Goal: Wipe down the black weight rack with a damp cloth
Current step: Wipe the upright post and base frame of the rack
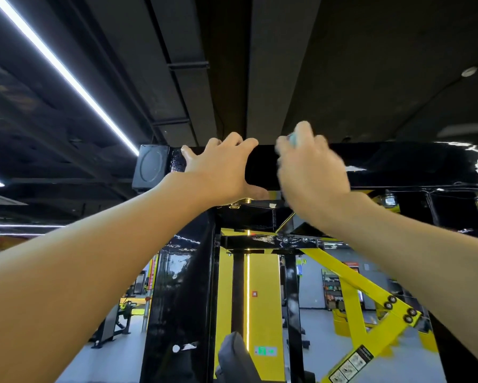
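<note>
While the left hand (218, 170) clamps the top beam (398, 164) of the black rack (182, 286), the right hand (312, 172) sits just beside it on the same beam, blurred. The beam runs level from left to right across the view, high up under the dark ceiling (343, 64), its long axis horizontal, with its capped left end (151, 167) pointing left and its right end passing out of view. A glossy black post of the rack drops straight down from below the left hand. The left fingers curl over the beam's top edge and the thumb hooks under its lower edge, so the hand grasps the beam fully. The right fingers are curled too, wrapped round a pale blue cloth (292, 139), of which only a sliver shows between them at the beam's top edge; the blur hides how much of the cloth touches the metal. Both forearms reach up and forward. Beneath the beam a yellow brace (356, 294) slants down to the right, and a light strip (61, 67) crosses the ceiling at left.
</note>
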Demonstrator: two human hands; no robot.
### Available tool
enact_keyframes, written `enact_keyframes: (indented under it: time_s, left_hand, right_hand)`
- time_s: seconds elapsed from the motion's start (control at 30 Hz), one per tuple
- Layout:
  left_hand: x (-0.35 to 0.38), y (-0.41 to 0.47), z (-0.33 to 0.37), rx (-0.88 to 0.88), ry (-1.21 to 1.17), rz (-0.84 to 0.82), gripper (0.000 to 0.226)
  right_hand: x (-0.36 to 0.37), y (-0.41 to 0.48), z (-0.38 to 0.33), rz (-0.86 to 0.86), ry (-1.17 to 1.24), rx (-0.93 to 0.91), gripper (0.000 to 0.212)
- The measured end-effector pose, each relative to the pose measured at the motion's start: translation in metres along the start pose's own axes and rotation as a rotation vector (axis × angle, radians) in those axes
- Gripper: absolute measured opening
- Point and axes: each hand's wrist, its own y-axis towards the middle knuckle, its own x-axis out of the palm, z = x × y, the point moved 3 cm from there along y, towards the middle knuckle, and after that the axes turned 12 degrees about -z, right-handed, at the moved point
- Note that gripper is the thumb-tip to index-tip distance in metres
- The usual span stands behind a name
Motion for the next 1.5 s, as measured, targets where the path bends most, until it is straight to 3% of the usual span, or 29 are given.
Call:
enact_keyframes:
  time_s: [0.1,0.27,0.43,0.57,0.7,0.83,1.0,1.13,1.27,1.4,1.5]
  left_hand:
    - [-0.001,-0.001,0.001,-0.007,0.011,0.011,0.091]
    - [0.0,0.001,0.008,-0.039,0.051,-0.052,0.1]
    - [-0.003,0.004,0.016,-0.013,0.02,-0.014,0.089]
    - [0.003,0.011,0.018,0.063,0.046,0.038,0.089]
    - [0.005,0.014,0.023,0.044,0.093,0.046,0.093]
    - [0.007,0.016,0.026,0.029,0.116,0.035,0.096]
    - [0.007,0.018,0.031,0.006,0.116,0.048,0.099]
    - [0.009,0.019,0.033,-0.014,0.129,0.048,0.1]
    - [0.009,0.021,0.04,-0.036,0.128,0.054,0.1]
    - [0.011,0.024,0.041,-0.038,0.139,0.049,0.1]
    - [0.011,0.024,0.045,0.004,0.108,0.065,0.097]
  right_hand:
    - [0.007,-0.015,-0.018,-0.08,-0.065,-0.226,0.041]
    - [-0.005,-0.006,0.007,-0.061,0.01,0.094,0.023]
    - [0.002,-0.027,-0.005,-0.12,-0.084,-0.171,0.04]
    - [-0.001,-0.026,0.014,-0.1,-0.025,0.058,0.024]
    - [0.006,-0.043,0.002,-0.174,-0.075,-0.139,0.04]
    - [-0.007,-0.028,0.026,-0.151,-0.043,0.067,0.033]
    - [-0.005,-0.02,0.015,-0.184,-0.068,-0.086,0.03]
    - [-0.012,-0.009,0.029,-0.129,0.003,0.135,0.028]
    - [-0.003,-0.029,0.011,-0.199,-0.042,-0.124,0.035]
    - [-0.009,-0.026,0.037,-0.135,-0.007,0.066,0.026]
    - [0.001,-0.043,0.019,-0.144,0.013,-0.083,0.032]
